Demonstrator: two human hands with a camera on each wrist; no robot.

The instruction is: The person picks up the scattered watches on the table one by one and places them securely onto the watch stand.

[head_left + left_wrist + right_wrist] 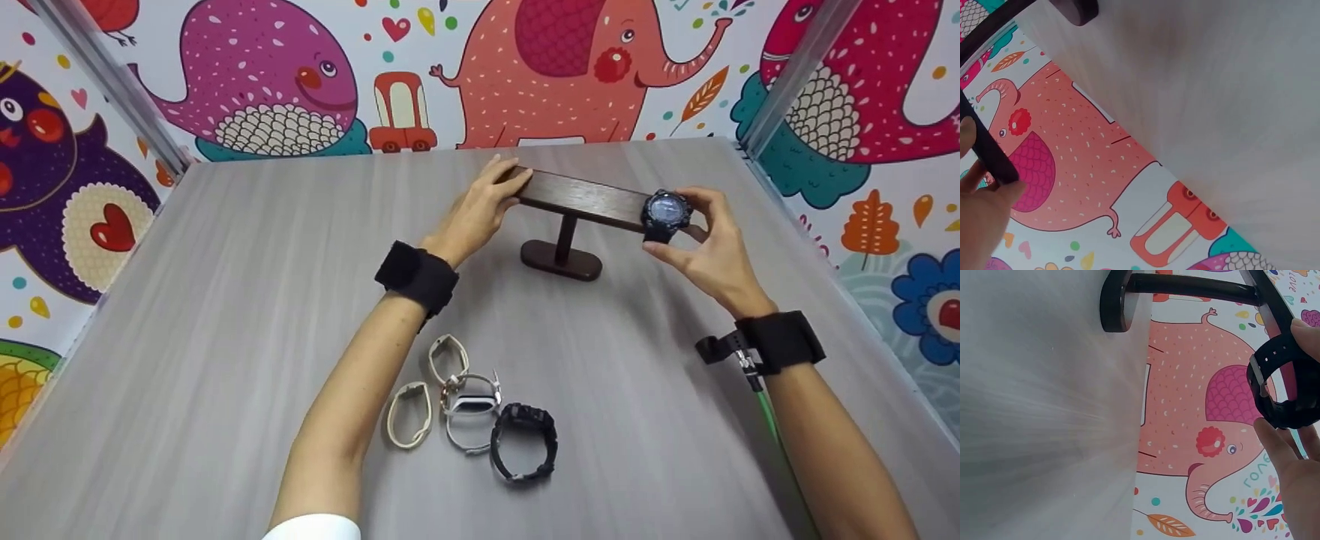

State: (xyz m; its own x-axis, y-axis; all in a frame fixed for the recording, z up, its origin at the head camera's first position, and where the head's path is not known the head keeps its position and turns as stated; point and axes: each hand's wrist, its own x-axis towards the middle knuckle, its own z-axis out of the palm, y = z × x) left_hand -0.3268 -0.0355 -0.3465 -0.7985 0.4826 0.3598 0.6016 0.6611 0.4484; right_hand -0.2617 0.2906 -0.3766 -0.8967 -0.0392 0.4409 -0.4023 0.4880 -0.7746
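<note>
Nearest us, at seven o'clock, is a white sleeve (311,527), and from it the left forearm (337,427) slants up toward one o'clock. We judge the step in hand to be fitting a black watch (666,215) onto the bar (585,199) of a dark stand (566,234). The watch sits between two and three o'clock, its dial toward us, over the bar's right end. Its strap forms a loop there; how far the bar passes through it we cannot tell. As we see it, the next move calls for easing the loop along toward ten o'clock until the bar bears it, then loosening the right-hand grip while the far end is kept steady.

For pose, the left hand (472,217) lies near twelve o'clock, its grip narrowed to the bar's thickness, fingers over the left end. The right hand (720,251) comes in from four o'clock, pointing toward eleven; its grip is only as wide as the watch, thumb below and fingers above and behind. Both wrists wear a black cuff, left (418,276) and right (787,341).

Whether the stand's foot (561,266) touches the counter (262,315) we cannot tell. Toward six o'clock lie a second black watch (553,450), a white band (474,405) and two cream bands, the lower-left one (391,420) apart from the rest.
</note>
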